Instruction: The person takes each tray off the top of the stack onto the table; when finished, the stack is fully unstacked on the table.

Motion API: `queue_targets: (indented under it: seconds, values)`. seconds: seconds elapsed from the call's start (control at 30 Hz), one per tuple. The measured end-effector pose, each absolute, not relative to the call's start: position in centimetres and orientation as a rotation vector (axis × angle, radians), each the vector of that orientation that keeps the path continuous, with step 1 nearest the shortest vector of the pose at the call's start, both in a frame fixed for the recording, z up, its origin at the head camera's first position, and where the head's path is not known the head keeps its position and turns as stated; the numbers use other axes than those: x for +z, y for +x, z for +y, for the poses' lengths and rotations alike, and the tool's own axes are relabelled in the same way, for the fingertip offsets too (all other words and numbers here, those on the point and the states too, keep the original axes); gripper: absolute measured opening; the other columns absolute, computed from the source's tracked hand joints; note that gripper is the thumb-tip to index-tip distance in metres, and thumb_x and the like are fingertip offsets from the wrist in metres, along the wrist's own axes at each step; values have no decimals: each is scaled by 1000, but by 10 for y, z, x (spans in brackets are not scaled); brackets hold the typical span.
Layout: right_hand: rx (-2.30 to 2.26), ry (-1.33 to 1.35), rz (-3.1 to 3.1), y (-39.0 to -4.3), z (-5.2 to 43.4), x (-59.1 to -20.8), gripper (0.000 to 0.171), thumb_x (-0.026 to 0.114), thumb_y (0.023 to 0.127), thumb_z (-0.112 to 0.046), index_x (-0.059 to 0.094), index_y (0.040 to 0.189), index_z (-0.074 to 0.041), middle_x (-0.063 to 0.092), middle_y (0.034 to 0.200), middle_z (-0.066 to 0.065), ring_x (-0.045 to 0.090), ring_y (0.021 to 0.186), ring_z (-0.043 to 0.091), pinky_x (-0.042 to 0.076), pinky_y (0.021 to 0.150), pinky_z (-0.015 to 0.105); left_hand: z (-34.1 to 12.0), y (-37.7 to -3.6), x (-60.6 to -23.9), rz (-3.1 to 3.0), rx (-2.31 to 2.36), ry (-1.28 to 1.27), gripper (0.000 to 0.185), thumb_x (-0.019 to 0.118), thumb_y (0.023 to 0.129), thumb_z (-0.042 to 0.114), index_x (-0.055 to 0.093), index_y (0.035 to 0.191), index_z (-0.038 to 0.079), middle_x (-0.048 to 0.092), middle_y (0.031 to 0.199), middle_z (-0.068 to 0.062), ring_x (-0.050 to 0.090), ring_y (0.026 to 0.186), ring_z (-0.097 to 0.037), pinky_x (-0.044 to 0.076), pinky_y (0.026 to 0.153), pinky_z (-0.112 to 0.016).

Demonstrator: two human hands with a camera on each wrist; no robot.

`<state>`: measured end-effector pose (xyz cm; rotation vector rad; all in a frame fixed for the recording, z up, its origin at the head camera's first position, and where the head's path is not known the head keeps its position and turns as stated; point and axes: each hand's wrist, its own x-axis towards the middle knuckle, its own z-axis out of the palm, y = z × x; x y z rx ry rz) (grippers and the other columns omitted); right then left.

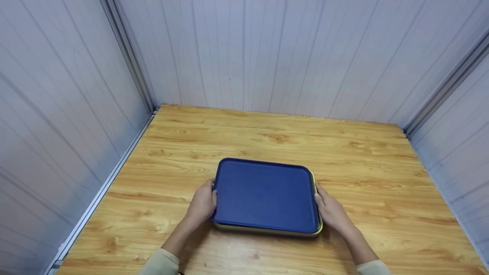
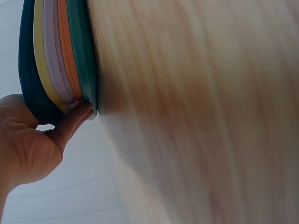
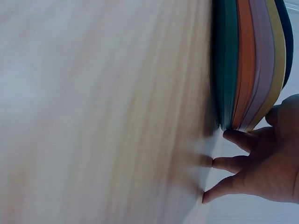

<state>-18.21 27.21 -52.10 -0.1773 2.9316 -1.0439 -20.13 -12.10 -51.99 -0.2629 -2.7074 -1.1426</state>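
A stack of several flat trays lies on the wooden table, dark blue on top with a yellow rim showing under it. In the left wrist view the stack shows blue, yellow, lilac, orange and green edges. My left hand pinches its left edge, with the thumb on the blue tray and a finger under the green one. At the stack's right edge, my right hand rests with straight fingers. Two of its fingertips touch the table and the thumb lies against the rim.
Pale panelled walls close the table in at the back and on both sides. Bare wood lies all round the stack. Light sleeves cover both forearms.
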Motion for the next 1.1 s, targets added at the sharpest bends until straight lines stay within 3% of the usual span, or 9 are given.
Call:
queue_targets:
  seconds: [0.5,0.9,1.1]
  values:
    - [-998,-145,2889,-183,271,-521,63,50,105,-19,24,159,0,35,155,27,42,135,49,34,109,61,-151,-205,-518,-2619,-1755,24,33,47,102,-6,48,134,-8,68,114,-28,68,91,-31,57,73,-41]
    - [-1007,-129,2855,-186,273,-521,64,48,106,-18,19,160,-1,30,158,26,36,140,46,30,113,59,-180,-206,-512,-2576,-1916,241,38,45,105,-1,45,142,-7,63,124,-30,67,97,-29,56,76,-37]
    - [-1030,-125,2827,-186,274,-521,64,47,106,-18,17,161,-1,28,159,25,31,143,43,27,115,58,-197,-204,-512,-2524,-1972,287,40,49,104,1,48,143,-6,64,123,-28,67,93,-26,56,73,-36]
